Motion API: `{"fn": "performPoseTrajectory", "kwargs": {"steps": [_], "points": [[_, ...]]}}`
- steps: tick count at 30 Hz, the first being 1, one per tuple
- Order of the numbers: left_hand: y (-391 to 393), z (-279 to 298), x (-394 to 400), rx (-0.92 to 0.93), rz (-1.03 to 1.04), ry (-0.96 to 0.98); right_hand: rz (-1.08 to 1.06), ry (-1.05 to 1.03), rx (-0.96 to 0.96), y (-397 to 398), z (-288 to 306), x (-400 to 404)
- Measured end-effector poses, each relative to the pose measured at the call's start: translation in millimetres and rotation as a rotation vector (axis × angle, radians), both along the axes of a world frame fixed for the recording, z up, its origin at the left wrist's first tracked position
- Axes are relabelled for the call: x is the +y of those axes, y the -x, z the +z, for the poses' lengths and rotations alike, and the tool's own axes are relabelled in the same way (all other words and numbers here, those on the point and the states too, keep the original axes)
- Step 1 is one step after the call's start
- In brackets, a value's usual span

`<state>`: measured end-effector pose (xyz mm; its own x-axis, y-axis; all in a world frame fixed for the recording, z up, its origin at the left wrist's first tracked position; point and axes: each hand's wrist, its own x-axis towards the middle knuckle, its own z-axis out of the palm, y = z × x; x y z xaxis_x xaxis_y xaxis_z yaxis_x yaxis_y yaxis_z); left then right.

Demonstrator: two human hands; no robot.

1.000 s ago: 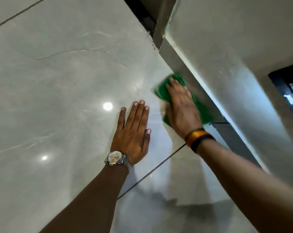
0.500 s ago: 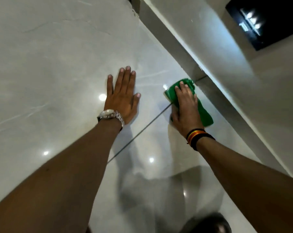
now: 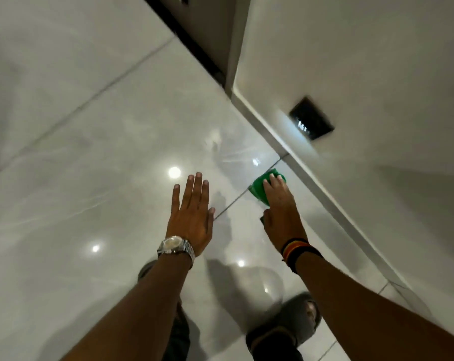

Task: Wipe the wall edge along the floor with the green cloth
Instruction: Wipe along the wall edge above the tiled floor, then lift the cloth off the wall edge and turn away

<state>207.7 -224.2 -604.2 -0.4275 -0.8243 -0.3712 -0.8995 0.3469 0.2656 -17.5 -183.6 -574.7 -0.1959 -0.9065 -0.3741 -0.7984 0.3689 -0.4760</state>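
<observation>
Flat on green cloth [image 3: 258, 190], right hand [image 3: 282, 213], arm outstretched.

Single view only, so no overlap with another camera. The head camera sat above the arms and looked forward and steeply down at the glossy floor [image 3: 95, 142]. Wide-angle, frame tilted: the wall [image 3: 364, 74] and its skirting [image 3: 322, 188] ran diagonally from top centre to lower right. Both forearms entered from the bottom edge; the left hand [image 3: 192, 214] and right hand [image 3: 283, 212] sat near mid-frame, close to the lens.
</observation>
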Motion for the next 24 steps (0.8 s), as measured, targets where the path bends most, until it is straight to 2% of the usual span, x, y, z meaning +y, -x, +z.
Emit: {"fn": "performPoseTrajectory", "kwargs": {"steps": [4,10,13,18,24], "points": [[2,121,-31,0.02,0.05,0.048,-0.026,0.056,0.014,-19,120,-20],[8,351,-68,0.103,0.031,0.145,-0.044,0.261,0.026,-43,347,-37],[2,457,-65,0.159,0.028,0.219,-0.023,0.32,0.089,-53,439,-27],[10,562,-60,0.233,-0.066,0.347,-0.09,0.41,0.179,-59,527,-18],[43,616,-53,0.253,-0.242,0.429,-0.238,0.541,0.183,-51,588,1]]}}
